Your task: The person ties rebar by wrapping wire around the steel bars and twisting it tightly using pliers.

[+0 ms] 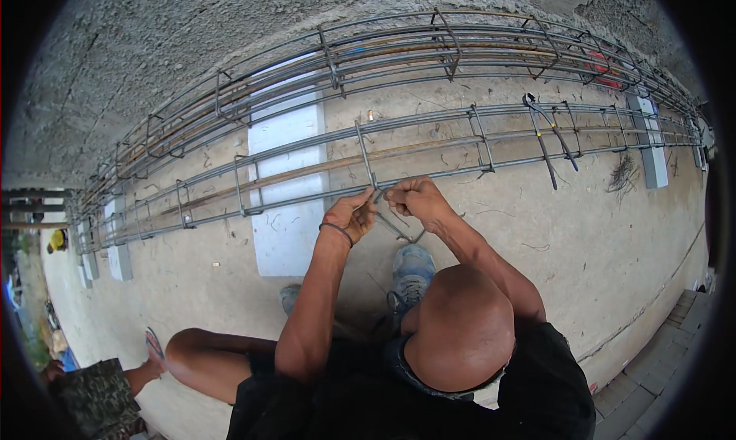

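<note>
A long steel rebar cage runs across in front of me, with square stirrups spaced along it. Both hands meet at its near lower bar, by the corner of one stirrup. My left hand pinches at that corner, with a dark band round its wrist. Close beside it, my right hand is closed with the fingers curled in. Whatever lies between its fingertips is too small to make out. Below the hands a bent steel rod hangs toward my shoe.
A second rebar cage lies beyond, against the rough wall. Pincers rest on the near cage. White blocks support the bars. Wire scraps litter the concrete floor. Another person's leg shows at lower left.
</note>
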Available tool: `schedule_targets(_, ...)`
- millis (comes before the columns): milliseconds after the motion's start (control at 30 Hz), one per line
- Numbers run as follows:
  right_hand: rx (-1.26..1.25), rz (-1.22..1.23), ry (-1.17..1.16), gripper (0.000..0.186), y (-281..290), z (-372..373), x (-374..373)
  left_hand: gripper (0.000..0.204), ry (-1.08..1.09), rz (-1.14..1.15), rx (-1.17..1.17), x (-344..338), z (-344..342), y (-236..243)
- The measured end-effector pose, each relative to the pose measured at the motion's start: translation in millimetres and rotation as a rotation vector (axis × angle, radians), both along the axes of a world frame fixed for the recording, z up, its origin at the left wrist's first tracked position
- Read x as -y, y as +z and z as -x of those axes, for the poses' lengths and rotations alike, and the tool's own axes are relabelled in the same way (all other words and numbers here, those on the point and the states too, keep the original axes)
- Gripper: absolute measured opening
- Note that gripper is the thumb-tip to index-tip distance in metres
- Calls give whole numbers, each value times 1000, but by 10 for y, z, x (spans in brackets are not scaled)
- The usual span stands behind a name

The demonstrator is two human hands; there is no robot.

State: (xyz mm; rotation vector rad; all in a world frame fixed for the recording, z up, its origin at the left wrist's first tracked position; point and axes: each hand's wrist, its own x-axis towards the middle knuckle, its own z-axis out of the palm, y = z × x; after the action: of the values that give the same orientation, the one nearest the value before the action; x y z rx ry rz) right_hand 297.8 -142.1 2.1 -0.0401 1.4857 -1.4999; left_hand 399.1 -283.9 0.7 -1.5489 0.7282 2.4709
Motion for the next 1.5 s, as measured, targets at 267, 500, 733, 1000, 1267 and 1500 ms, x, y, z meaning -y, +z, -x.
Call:
schedule_targets(267, -742, -347, 609, 12, 534, 251, 568, 12, -12, 878, 13, -464, 91, -60)
schedule_targets(500, -1208, -228, 729, 17, 408, 6, 430, 11, -178, 650, -355, -94, -64, -134)
schedule_targets(733, -1122, 37, 516, 13, 197, 220, 39, 25, -284, -15, -386, 234, 111, 186)
schedule_targets(1000, -60, -64, 72, 18, 187, -19, 76, 26, -509, 317, -220, 280, 133, 112)
schedule_targets(1267, 46, -64, 39, 14, 44, -15, 37, 15, -329, 739, -145, -71, 31, 117)
schedule_targets(1500, -27, -67, 118, 13, 123, 36, 273, 4, 293, 994, -281, -745, 15, -287)
